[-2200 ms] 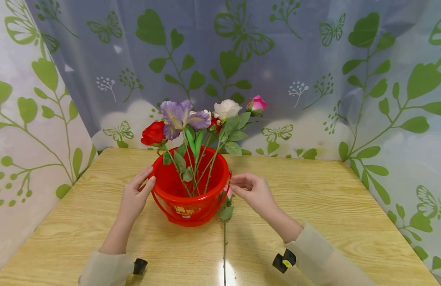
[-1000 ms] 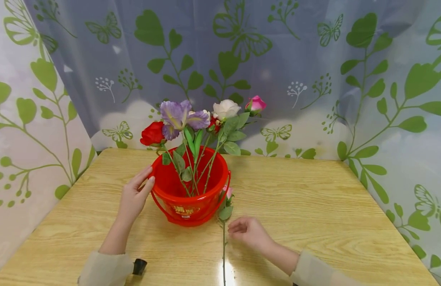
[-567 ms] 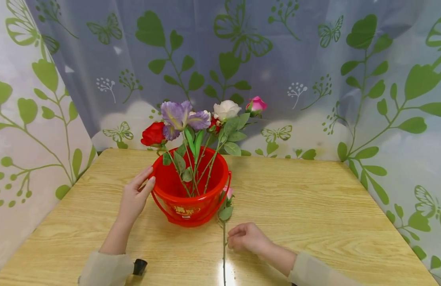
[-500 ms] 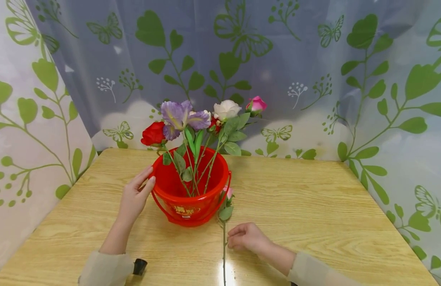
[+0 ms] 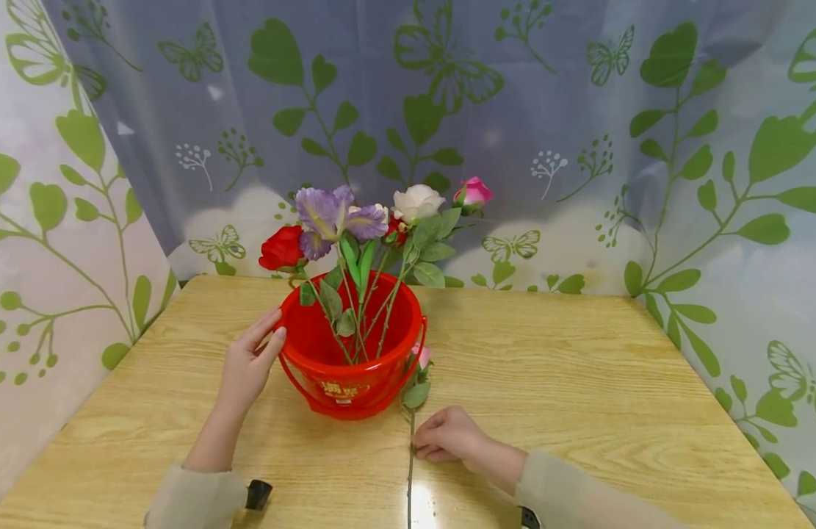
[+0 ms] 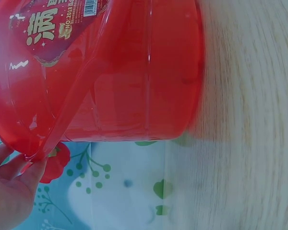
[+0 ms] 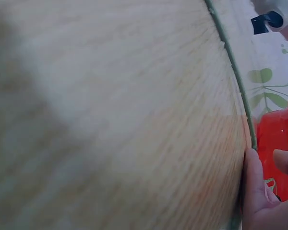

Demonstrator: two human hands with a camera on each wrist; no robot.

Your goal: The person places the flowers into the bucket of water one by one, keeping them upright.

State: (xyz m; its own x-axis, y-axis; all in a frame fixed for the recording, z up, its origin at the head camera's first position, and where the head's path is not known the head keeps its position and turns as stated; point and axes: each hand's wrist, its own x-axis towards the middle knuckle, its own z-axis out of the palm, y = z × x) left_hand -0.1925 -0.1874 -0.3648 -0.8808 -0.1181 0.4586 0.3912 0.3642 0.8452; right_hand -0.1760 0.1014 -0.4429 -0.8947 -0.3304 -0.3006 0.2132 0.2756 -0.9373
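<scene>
The loose flower stem (image 5: pixel 410 455) lies flat on the table (image 5: pixel 579 382), running from the near edge up toward the red bucket (image 5: pixel 351 367), with its pink bud (image 5: pixel 421 355) and a leaf tucked against the bucket's right side. The right hand (image 5: pixel 447 435) now sits right on that stem, fingers curled down with the tips at the stem. The right wrist view shows a thumb (image 7: pixel 253 187) pressed alongside the green stem (image 7: pixel 235 72), so the grip looks like a closing pinch. The stem itself is not lifted off the wood.

Compared with two seconds back, that hand has left the bucket's right rim, dropped toward the near edge, and slid left until it met the stem; half a second ago it was just beside the stem, not yet over it. I judge that the pick-up of the last loose flower is starting.

The left hand (image 5: pixel 249 364) has not moved: its fingers lie straight against the bucket's left wall near the handle, steadying it. The bucket stands near the middle of the table, toward the far edge, holding the same red, purple, white and pink flowers (image 5: pixel 355 217).
</scene>
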